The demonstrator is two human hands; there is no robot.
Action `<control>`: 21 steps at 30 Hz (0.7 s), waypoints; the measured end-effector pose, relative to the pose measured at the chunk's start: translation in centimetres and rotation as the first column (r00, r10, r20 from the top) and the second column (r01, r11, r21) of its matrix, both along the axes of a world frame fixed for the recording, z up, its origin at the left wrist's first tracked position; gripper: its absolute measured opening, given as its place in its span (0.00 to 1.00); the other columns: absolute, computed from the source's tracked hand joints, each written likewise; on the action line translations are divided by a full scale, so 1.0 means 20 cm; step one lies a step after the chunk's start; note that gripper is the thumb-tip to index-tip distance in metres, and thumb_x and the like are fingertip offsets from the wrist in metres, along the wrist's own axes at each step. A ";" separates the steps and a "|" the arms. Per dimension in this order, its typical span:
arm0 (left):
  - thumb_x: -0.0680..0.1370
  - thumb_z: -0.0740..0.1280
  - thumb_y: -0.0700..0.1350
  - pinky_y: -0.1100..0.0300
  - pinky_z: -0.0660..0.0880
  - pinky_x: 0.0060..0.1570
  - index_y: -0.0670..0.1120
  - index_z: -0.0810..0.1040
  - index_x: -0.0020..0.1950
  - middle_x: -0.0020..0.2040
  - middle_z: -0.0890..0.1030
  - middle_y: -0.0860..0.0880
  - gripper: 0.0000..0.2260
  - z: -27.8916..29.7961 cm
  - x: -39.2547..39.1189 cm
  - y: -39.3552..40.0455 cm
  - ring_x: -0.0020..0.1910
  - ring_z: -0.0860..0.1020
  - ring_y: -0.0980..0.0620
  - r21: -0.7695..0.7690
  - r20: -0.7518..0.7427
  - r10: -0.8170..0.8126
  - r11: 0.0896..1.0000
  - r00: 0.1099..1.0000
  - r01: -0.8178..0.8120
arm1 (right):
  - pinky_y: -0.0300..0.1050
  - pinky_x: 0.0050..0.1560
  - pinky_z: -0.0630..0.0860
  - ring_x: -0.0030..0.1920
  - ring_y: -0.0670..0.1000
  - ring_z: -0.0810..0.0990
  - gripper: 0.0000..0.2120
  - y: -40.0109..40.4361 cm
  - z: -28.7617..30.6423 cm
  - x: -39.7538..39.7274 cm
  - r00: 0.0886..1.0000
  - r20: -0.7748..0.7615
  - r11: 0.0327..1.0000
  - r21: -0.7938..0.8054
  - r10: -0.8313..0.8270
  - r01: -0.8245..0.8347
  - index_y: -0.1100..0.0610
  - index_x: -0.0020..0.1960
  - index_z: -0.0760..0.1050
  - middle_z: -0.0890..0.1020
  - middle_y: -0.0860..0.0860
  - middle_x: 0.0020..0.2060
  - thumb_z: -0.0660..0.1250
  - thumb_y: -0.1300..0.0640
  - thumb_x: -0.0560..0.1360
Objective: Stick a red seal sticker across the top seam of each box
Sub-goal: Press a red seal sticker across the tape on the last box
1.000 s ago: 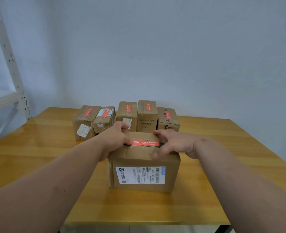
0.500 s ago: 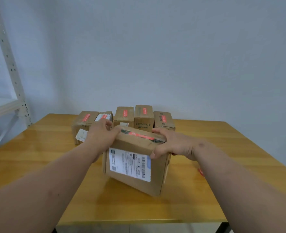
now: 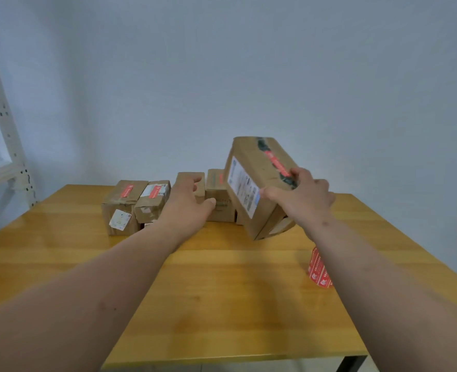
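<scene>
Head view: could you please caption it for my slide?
Right hand lifts a sealed box above the table; left hand reaches toward the row.

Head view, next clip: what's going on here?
A person is sealing cardboard boxes with red stickers. The right hand grips a large box, tilted and lifted above the wooden table, with a red seal sticker already across its top seam. The left hand is open, reaching toward the row of smaller boxes at the back, several of them visibly stickered. A roll of red stickers sits on the table by the right forearm.
</scene>
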State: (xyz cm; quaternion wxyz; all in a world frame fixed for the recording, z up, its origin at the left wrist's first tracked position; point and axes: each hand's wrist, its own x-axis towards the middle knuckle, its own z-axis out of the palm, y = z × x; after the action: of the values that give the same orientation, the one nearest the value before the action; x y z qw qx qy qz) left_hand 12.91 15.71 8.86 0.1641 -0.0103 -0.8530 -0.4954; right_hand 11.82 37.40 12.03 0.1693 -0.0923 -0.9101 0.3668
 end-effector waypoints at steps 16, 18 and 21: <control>0.78 0.68 0.46 0.57 0.70 0.51 0.52 0.62 0.74 0.70 0.68 0.47 0.26 -0.12 -0.34 0.27 0.58 0.72 0.51 -0.126 0.189 -0.138 0.978 0.972 0.163 | 0.54 0.51 0.70 0.65 0.61 0.61 0.42 0.31 -0.09 -0.31 0.930 0.107 0.936 0.074 -0.351 0.344 0.47 0.69 0.65 0.63 0.57 0.65 0.72 0.34 0.60; 0.78 0.68 0.47 0.58 0.70 0.51 0.52 0.62 0.74 0.71 0.67 0.47 0.26 -0.14 -0.38 0.31 0.59 0.72 0.50 -0.149 0.207 -0.147 0.972 0.967 0.180 | 0.53 0.49 0.68 0.65 0.61 0.61 0.43 0.33 -0.11 -0.36 0.929 0.130 0.937 0.078 -0.347 0.340 0.48 0.70 0.64 0.63 0.58 0.66 0.72 0.34 0.60; 0.78 0.68 0.47 0.58 0.68 0.54 0.51 0.62 0.75 0.72 0.66 0.46 0.27 -0.17 -0.44 0.35 0.62 0.71 0.50 -0.162 0.234 -0.163 0.966 0.959 0.203 | 0.52 0.48 0.66 0.65 0.62 0.61 0.43 0.34 -0.15 -0.43 0.930 0.169 0.945 0.086 -0.327 0.316 0.49 0.71 0.63 0.64 0.59 0.66 0.71 0.33 0.61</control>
State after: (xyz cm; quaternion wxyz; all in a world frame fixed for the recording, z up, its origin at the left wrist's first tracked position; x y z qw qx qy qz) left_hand 4.21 22.81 5.50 0.0209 -0.0500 -0.9033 -0.4256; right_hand 3.19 44.18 9.07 0.1465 -0.2681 -0.9044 0.2980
